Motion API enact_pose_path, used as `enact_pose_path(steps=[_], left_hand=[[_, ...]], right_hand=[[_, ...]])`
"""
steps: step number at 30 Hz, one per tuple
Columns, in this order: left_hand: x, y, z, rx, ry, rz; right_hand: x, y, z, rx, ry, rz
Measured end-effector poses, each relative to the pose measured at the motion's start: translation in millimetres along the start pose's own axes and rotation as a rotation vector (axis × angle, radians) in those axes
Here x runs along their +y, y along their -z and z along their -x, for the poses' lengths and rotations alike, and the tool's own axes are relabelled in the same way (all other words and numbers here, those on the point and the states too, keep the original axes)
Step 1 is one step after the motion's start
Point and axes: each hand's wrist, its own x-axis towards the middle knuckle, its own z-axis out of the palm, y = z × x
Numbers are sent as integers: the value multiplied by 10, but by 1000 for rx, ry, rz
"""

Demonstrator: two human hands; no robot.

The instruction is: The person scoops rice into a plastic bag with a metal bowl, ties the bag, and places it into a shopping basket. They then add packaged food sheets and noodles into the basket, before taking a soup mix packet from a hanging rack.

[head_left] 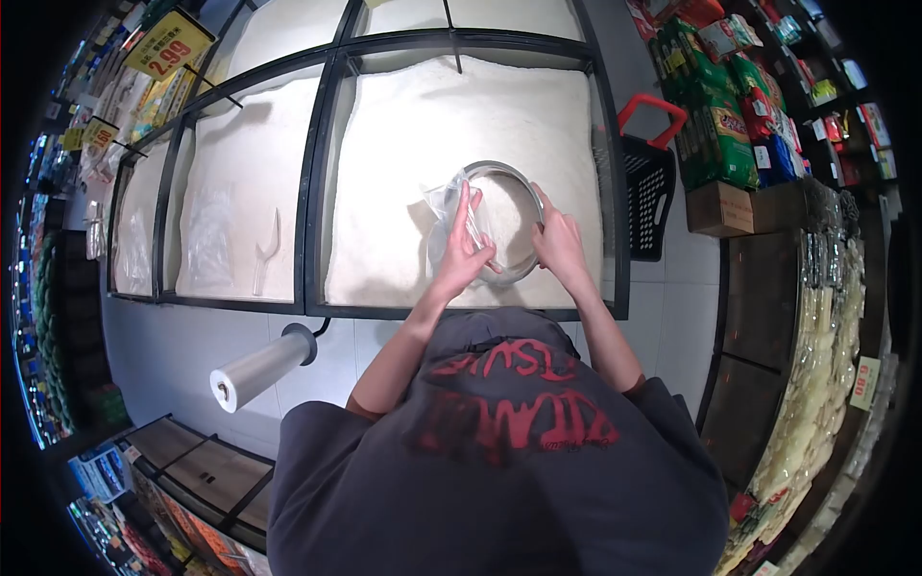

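A round metal basin (531, 195) rests in the bin of white grain or flour (413, 125), some of the same white stuff inside it. On its right rim is my right hand (560, 238), closed with the fingers along the outside. My left hand (465, 248) is at the basin's left side, its forefinger pointing up and its thumb towards the rim. Between that hand and the bin's contents is a crumpled clear plastic bag (439, 209), pinched by the left fingers. Whether the bag's mouth covers the rim is hidden.
Black frames (315, 192) divide the bins; a clear scoop (267, 252) lies in the left one. A plastic bag roll (259, 370) juts out at lower left. A black basket (645, 197) with red handles stands right of the bin. Stocked shelves line both sides.
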Motion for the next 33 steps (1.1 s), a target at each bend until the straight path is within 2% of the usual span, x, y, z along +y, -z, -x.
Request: enact_pose_path(steps=[2, 5, 9, 11, 14, 18, 20, 23, 27, 30, 32, 33], left_hand=[[60, 11, 75, 35, -37, 39], [110, 27, 184, 79, -90, 96], [80, 123, 271, 165, -175, 32], [-16, 193, 308, 235, -162, 35], [-116, 344, 401, 310, -94, 28], [-188, 522, 585, 314, -98, -11], [-154, 538, 571, 319, -83, -25], [-160, 569, 566, 313, -73, -44], [-61, 558, 535, 332, -31, -37], [-6, 618, 550, 303, -37, -80], [11, 660, 557, 305, -24, -111], [25, 677, 564, 300, -16, -139]], right_hand=[[-123, -41, -3, 171, 323, 270], [-433, -103, 75, 189, 331, 460], [-618, -232, 111, 184, 351, 481], [-580, -393, 114, 156, 398, 553], [-508, -518, 73, 155, 381, 490], [-424, -703, 132, 114, 436, 557], [-399, -766, 127, 209, 477, 541], [-410, -753, 139, 176, 480, 410], [-438, -657, 171, 188, 495, 463], [-290, -423, 35, 398, 542, 201], [-194, -205, -15, 459, 475, -34], [-103, -121, -51, 428, 318, -86]])
